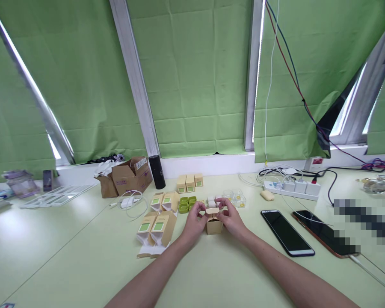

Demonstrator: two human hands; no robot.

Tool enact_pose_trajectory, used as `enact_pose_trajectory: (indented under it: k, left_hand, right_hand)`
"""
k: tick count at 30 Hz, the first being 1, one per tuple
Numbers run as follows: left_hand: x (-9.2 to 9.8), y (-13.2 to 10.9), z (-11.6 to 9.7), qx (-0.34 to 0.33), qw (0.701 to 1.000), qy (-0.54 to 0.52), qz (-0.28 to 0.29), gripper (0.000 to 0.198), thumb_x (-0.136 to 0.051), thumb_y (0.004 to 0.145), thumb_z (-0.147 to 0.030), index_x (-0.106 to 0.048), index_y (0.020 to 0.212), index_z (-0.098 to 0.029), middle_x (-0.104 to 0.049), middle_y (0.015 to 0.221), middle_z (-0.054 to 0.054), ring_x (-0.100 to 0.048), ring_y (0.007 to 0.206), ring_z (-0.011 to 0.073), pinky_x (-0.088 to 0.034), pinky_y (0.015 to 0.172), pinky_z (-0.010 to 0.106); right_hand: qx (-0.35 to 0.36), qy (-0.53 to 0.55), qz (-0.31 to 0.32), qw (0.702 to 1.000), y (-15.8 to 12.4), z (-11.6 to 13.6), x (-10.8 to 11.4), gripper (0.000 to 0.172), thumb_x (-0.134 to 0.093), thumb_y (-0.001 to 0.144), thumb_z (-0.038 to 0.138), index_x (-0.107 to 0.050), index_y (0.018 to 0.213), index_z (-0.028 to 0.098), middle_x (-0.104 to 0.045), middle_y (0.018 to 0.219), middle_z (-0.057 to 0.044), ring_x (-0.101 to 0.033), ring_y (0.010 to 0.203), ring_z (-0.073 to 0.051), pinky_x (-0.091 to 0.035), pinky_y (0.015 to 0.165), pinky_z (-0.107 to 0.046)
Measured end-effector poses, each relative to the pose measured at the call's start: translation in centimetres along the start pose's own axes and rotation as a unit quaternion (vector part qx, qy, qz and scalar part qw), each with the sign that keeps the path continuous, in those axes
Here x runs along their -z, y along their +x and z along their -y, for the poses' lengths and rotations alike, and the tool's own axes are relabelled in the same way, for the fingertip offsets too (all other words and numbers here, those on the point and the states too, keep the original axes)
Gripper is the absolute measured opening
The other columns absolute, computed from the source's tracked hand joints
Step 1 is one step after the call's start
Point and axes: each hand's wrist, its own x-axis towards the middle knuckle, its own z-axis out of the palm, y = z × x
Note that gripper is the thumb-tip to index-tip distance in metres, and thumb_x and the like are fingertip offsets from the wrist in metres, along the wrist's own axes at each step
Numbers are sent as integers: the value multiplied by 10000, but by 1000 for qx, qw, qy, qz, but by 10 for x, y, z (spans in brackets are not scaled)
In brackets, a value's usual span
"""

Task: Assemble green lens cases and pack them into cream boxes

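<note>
A small brown cardboard box (214, 228) stands upright on the table between my hands, its lid flap raised. My left hand (194, 221) pinches the box's upper left edge. From the other side my right hand (232, 219) has its fingers closed at the upper right edge and flap. What lies inside the box is hidden. Just behind it are several small white pieces (211, 201), partly covered by my fingers. Green square cups (187, 204) sit to the left of these, and clear plastic containers (238, 199) to the right.
Folded cartons with green windows (158, 227) lie left of my left arm. Small finished-looking boxes (189, 183) stand farther back near a black cylinder (157, 172) and a larger carton (131, 176). On the right are a phone (287, 233), another phone (324, 233) and a power strip (291, 189) with cables.
</note>
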Motion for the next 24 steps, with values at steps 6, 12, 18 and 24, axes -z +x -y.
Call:
enact_pose_trajectory:
  k: [6,12,18,24]
  left_hand:
    - [0,-1,0,13,1000,-7,1,167,-669,815,-269,-525,886,-219,-637,903,16,-604,908,197,-434,786,290]
    - [-1,-1,-3,22,1000,-14,7,171,-670,821,-293,-529,879,-217,-632,918,15,-585,891,190,-429,789,292]
    - [-1,0,-2,28,999,-39,5,183,-684,776,-261,-527,856,-212,-603,886,8,-567,871,184,-422,766,281]
    - [1,-2,-9,47,995,-92,8,129,-631,771,-235,-554,873,-217,-609,898,10,-577,894,191,-451,795,283]
  right_hand:
    - [43,1,-16,999,-1,0,3,347,-630,773,334,-613,1107,240,-540,1039,-36,-513,676,-135,-414,548,-254]
    - [136,-46,-18,989,-5,9,8,204,-624,892,394,-642,1028,243,-592,1010,-53,-550,755,-175,-450,607,-277]
    - [178,-94,-9,980,-11,18,7,55,-628,885,281,-621,926,245,-577,922,-28,-523,722,-169,-430,602,-280]
    - [201,-104,-8,974,-10,14,6,30,-611,858,219,-587,873,229,-555,884,-18,-505,702,-156,-406,572,-262]
